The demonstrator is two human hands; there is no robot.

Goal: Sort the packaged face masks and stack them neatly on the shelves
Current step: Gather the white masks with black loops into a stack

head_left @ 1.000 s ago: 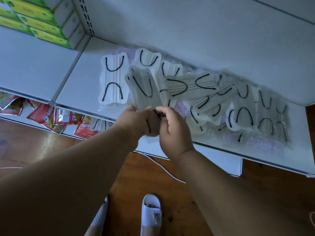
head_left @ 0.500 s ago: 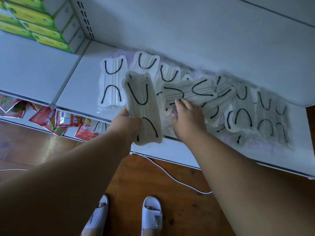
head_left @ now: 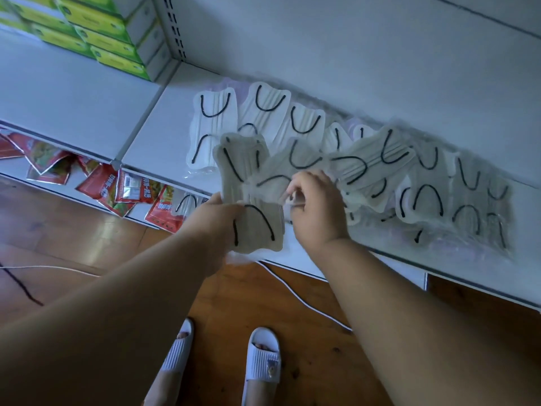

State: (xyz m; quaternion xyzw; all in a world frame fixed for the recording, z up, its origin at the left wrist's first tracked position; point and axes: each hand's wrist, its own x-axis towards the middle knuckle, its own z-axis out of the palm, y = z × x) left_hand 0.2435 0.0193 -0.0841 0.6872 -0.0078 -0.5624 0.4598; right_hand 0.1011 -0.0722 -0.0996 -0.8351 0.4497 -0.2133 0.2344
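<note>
You stand facing a white shelf point(head_left: 152, 142) and look down at it. Your left hand point(head_left: 216, 213) is at the centre of the view, its grip clamped on a small held stack of packaged masks point(head_left: 251, 206), grey-white with black ear loops. The stack hangs partly over the shelf's front edge, probably so you can gather more onto it before setting it down.

Your right hand point(head_left: 316, 200), just toward three o'clock of the left, has its fingers curled and pinching the edge of another mask packet point(head_left: 289, 168) that overlaps the held stack. Judging by the task, you are pulling it in to square it with the rest.

The loose masks point(head_left: 424, 183) still to sort spread across the shelf from twelve o'clock round to three o'clock, overlapping at odd angles. A tidier row of whiter masks point(head_left: 216, 112) lies flat at about eleven o'clock, near the back wall.

Green boxes point(head_left: 96, 27) are stacked at ten o'clock. Red snack packets point(head_left: 123, 191) lie scattered on a lower shelf at nine o'clock. At six o'clock your white slippers point(head_left: 263, 358) stand on a wooden floor point(head_left: 292, 332), with a white cable point(head_left: 298, 297) trailing across it.
</note>
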